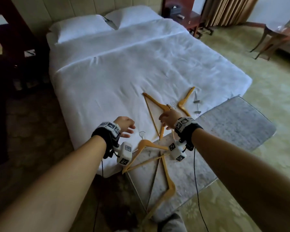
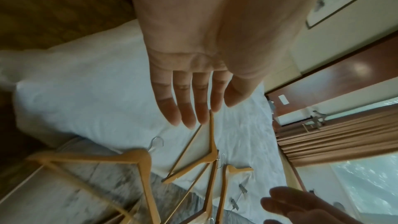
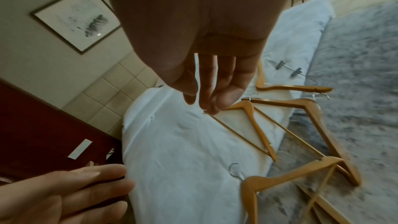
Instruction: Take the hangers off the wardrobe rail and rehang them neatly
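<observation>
Wooden hangers [image 1: 155, 113] are spread out at the foot of the bed [image 1: 117, 67], some on the white sheet and some spilling onto the grey bench [image 1: 233, 124] alongside it. One with metal clips [image 1: 187, 101] is seen furthest out, near the bed's corner. No wardrobe rail is in view, so the first half of the job is judged to be done: the hangers are off and laid down. The rehanging is all still to come.

The left hand [image 1: 125, 125] is held above the sheet with fingers [image 2: 187, 108] straight and spread, nothing gripped. The right hand [image 1: 168, 117] is poised over the hook area of the middle hanger, fingers [image 3: 215, 94] extended downward and loosely apart; no hanger is closed upon, though whether the tips touch the wood cannot be told.

The pile lies crossed and tangled, so it is expected that sorting and gathering will be needed before anything is carried back.
</observation>
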